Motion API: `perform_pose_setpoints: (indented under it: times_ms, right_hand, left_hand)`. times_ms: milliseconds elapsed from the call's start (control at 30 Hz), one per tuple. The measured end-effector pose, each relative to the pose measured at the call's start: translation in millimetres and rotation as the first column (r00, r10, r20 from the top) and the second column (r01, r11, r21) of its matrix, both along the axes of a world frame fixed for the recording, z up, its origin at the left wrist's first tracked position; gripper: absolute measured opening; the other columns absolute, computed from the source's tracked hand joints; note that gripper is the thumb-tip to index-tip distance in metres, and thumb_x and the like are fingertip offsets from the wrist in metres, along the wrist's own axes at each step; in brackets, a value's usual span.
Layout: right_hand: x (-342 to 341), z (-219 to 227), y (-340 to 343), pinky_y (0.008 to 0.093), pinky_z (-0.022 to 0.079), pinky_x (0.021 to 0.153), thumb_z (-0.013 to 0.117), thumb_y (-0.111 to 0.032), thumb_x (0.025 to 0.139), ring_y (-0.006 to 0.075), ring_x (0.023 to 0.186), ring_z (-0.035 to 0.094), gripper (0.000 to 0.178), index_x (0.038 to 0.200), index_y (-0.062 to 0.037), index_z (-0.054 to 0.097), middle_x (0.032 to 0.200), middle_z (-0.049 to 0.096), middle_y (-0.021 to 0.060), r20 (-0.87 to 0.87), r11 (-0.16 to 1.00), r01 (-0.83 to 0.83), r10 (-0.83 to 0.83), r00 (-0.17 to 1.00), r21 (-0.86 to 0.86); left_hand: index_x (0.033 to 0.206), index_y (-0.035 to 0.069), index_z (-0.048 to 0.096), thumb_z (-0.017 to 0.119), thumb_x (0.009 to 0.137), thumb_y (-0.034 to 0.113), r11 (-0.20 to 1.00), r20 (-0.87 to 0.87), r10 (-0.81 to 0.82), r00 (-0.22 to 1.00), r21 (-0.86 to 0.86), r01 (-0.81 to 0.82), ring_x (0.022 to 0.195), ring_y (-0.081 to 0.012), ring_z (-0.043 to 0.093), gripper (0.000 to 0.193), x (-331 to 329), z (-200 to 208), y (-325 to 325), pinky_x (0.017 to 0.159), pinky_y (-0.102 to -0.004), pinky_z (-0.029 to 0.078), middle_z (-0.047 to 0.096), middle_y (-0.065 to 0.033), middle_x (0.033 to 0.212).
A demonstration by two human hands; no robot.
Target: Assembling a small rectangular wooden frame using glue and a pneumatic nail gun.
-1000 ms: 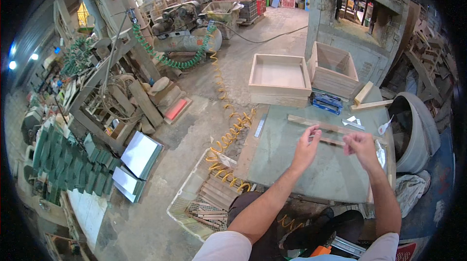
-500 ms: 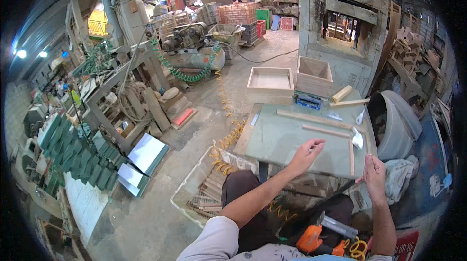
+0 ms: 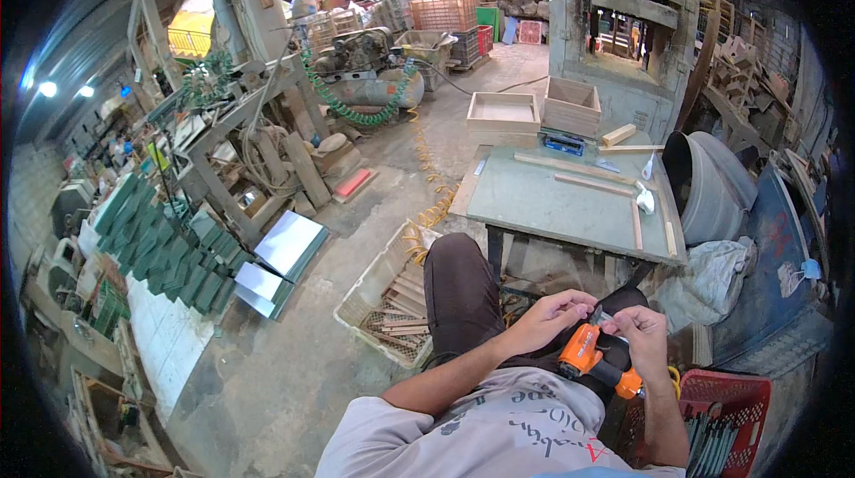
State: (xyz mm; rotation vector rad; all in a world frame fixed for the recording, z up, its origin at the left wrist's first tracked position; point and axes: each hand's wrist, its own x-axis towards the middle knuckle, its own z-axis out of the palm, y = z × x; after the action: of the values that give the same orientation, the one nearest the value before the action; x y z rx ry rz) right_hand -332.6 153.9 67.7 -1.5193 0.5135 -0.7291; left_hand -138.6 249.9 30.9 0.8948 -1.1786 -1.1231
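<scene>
An orange nail gun lies across my lap, its grey metal end pointing away from me. My left hand is over its far end, thumb and fingers brought together. Close beside it, my right hand is closed in a pinch above the gun. Whatever small thing the fingers hold between them is too little to make out. Beyond my knees stands a work table with a grey-green top. Thin wood strips lie on it, one long strip and a shorter strip, with a white glue bottle beside them.
Two wooden boxes, a shallow box and a deeper box, stand at the table's far edge near a blue tool. A crate of wood offcuts sits left of my knee; a red basket is at right. A coiled yellow hose hangs nearby.
Both hands have drawn back from over the table to the nail gun on my lap and come close together. The view has tilted, and the nail gun shows higher in it.
</scene>
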Motion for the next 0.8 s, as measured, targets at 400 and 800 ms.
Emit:
perform_pose_setpoints:
  times_ms: [400, 800]
  right_hand:
    - [16, -51, 62, 0.0255, 0.052, 0.079, 0.060, -0.011, 0.093, 0.0120, 0.084, 0.065, 0.017, 0.099, 0.0048, 0.063, 0.093, 0.068, 0.0111, 0.147, 1.000, -0.022, 0.020, 0.989, 0.015]
    - [24, -64, 75, 0.0258, 0.050, 0.066, 0.057, -0.023, 0.096, 0.0117, 0.066, 0.062, 0.024, 0.083, -0.0019, 0.055, 0.072, 0.064, 0.0067, 0.201, 0.991, -0.075, 0.051, 0.978, 0.112]
  left_hand:
    - [0.126, 0.000, 0.051, 0.055, 0.097, 0.022, 0.997, 0.031, 0.071, 0.997, 0.039, -0.072, 0.104, -0.0106, 0.056, 0.037, -15, 0, 57, 0.090, -0.0269, 0.045, 0.060, -0.0070, 0.114]
    - [0.095, 0.000, 0.066, 0.068, 0.086, 0.008, 0.996, -0.130, 0.085, 0.988, 0.052, -0.079, 0.080, -0.0073, 0.060, 0.011, -11, -16, 61, 0.071, -0.0231, 0.048, 0.064, -0.0037, 0.088]
